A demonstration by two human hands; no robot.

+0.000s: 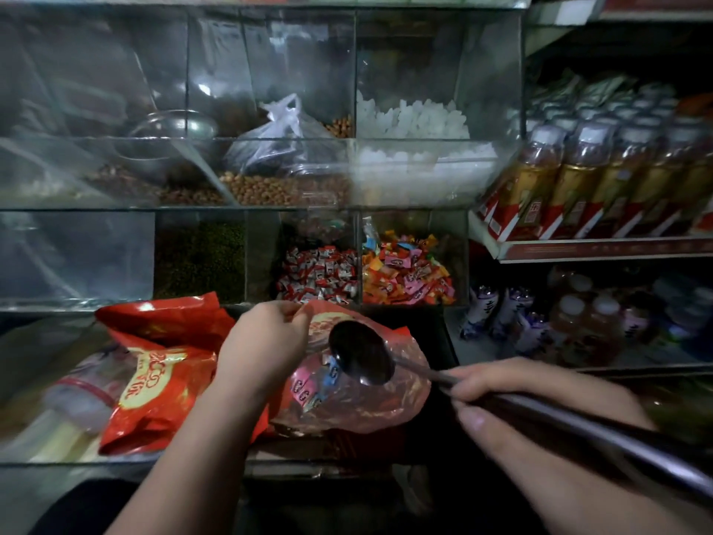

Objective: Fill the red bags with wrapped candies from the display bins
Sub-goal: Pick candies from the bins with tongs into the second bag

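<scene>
My left hand (266, 341) pinches the rim of a translucent red bag (370, 403) and holds it open. Pink and blue wrapped candies (308, 384) lie inside it. My right hand (513, 388) grips the long handle of a dark metal ladle (360, 353), whose bowl hangs over the bag's mouth and looks empty. Behind the bag, one glass bin holds red-and-white wrapped candies (318, 276). The bin to its right holds mixed orange, pink and red candies (407, 272).
More red bags with gold print (158, 380) lie to the left of the open one. Upper bins hold peanuts (277, 189), a tied plastic bag (281, 137) and white sugar chunks (413, 121). Bottled drinks (602, 175) fill shelves on the right.
</scene>
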